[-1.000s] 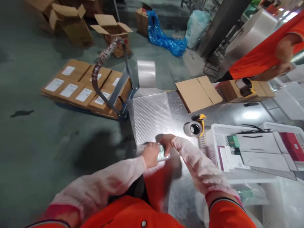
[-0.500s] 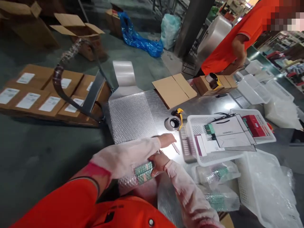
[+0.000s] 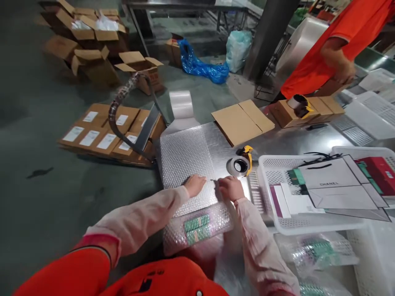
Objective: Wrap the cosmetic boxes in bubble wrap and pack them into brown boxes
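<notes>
Bubble wrap [image 3: 187,154] lies over the left part of the metal table. My left hand [image 3: 195,185] rests on it with the fingers together; whether they pinch anything is too small to tell. My right hand [image 3: 230,188] is closed at the wrap's right edge, around a small dark object whose shape I cannot make out. Close to my body, below both hands, is a bubble-wrapped bundle [image 3: 197,228] with green boxes showing through. A tape dispenser [image 3: 240,165] with a yellow handle stands just beyond my right hand.
Flat cardboard [image 3: 242,122] lies at the table's far side. On the right, a white basket [image 3: 267,205] holds paper bags [image 3: 333,185] and boxes, with wrapped bundles [image 3: 317,250] nearer me. A cart with cartons [image 3: 106,133] stands left. Another person [image 3: 336,53] stands at the back right.
My left hand has moved back left onto the bubble wrap. My right hand has let go of the wrapped bundle and moved forward to the wrap's edge. The view has shifted left.
</notes>
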The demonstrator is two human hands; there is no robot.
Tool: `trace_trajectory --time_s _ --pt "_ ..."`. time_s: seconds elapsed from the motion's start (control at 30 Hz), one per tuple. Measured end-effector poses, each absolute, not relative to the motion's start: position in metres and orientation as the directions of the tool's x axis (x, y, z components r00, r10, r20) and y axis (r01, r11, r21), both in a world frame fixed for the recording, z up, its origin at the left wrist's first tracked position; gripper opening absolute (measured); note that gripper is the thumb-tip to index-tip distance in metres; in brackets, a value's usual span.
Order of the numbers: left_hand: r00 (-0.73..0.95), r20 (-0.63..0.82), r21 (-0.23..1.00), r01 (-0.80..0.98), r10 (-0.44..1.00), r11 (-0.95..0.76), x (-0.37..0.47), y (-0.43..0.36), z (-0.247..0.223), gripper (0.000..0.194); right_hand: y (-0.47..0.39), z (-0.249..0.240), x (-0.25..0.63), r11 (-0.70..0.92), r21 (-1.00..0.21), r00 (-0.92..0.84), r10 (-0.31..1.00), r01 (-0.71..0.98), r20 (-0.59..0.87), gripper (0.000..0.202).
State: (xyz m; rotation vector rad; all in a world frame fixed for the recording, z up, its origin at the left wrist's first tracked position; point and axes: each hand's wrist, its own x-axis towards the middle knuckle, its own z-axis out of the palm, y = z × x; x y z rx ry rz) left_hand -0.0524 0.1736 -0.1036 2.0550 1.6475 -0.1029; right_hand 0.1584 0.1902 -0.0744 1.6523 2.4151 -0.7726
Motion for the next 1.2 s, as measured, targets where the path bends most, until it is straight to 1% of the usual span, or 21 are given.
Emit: trace_trajectory --time_s 0.07,0.13,0.2,0.27,0.43,0.57,0.7,0.77,0.83,0.93,0.97,1.03,1.07,1.13,1.2 --pt "0.262 -0.323 0.337 0.930 0.909 -0.149 -0.051 0.165 -0.108 0.038 0.206 -0.079 0.151 0.336 -0.280 -0.422 0.834 0.899 -0.355 0.057" --pt "0.276 -0.284 0.349 0.922 0.918 -0.169 -0.042 0.161 -0.113 0.037 0.217 -0.085 0.142 0.389 -0.223 -0.448 0.809 0.894 -0.381 0.079" --pt "0.302 -0.260 0.361 0.911 0.917 -0.198 -0.033 0.161 -0.119 0.036 0.223 -0.092 0.134 0.421 -0.180 -0.456 0.778 0.889 -0.432 0.093" --pt "0.326 -0.251 0.370 0.902 0.911 -0.221 -0.029 0.163 -0.124 0.035 0.228 -0.099 0.127 0.442 -0.140 -0.451 0.750 0.886 -0.484 0.102" --pt "0.356 -0.251 0.392 0.888 0.900 -0.241 -0.040 0.162 -0.130 0.035 0.236 -0.107 0.116 0.476 -0.055 -0.426 0.721 0.877 -0.546 0.109" --pt "0.330 -0.258 0.395 0.894 0.908 -0.212 -0.045 0.163 -0.125 0.041 0.239 -0.109 0.114 0.486 -0.033 -0.421 0.718 0.873 -0.554 0.114" --pt "0.336 -0.281 0.420 0.885 0.899 -0.200 -0.035 0.176 -0.124 0.038 0.241 -0.109 0.112 0.477 -0.013 -0.400 0.722 0.879 -0.564 0.113" --pt "0.327 -0.300 0.430 0.885 0.896 -0.178 -0.043 0.174 -0.126 0.036 0.242 -0.109 0.112 0.476 -0.014 -0.398 0.717 0.879 -0.572 0.111" --pt "0.292 -0.328 0.428 0.894 0.899 -0.134 -0.074 0.156 -0.128 0.037 0.243 -0.109 0.112 0.479 -0.013 -0.399 0.716 0.878 -0.573 0.112" --pt "0.183 -0.369 0.383 0.923 0.911 -0.030 -0.160 0.091 -0.130 0.037 0.245 -0.110 0.110 0.487 -0.002 -0.400 0.714 0.873 -0.574 0.119" --pt "0.141 -0.346 0.363 0.932 0.928 -0.006 -0.194 0.062 -0.130 0.035 0.245 -0.111 0.109 0.487 0.006 -0.394 0.715 0.874 -0.577 0.122" --pt "0.035 -0.331 0.300 0.951 0.943 0.070 -0.253 0.010 -0.125 0.039 0.246 -0.110 0.107 0.482 0.029 -0.375 0.719 0.876 -0.585 0.129" --pt "0.002 -0.309 0.290 0.953 0.951 0.092 -0.274 -0.007 -0.123 0.039 0.246 -0.110 0.105 0.478 0.042 -0.365 0.721 0.877 -0.589 0.130" --pt "-0.050 -0.110 0.323 0.943 0.993 0.084 -0.290 -0.014 -0.119 0.036 0.246 -0.109 0.102 0.473 0.062 -0.350 0.728 0.879 -0.590 0.132" --pt "-0.042 0.076 0.374 0.927 0.996 0.011 -0.272 0.020 -0.122 0.033 0.244 -0.107 0.099 0.468 0.077 -0.342 0.739 0.880 -0.580 0.132"
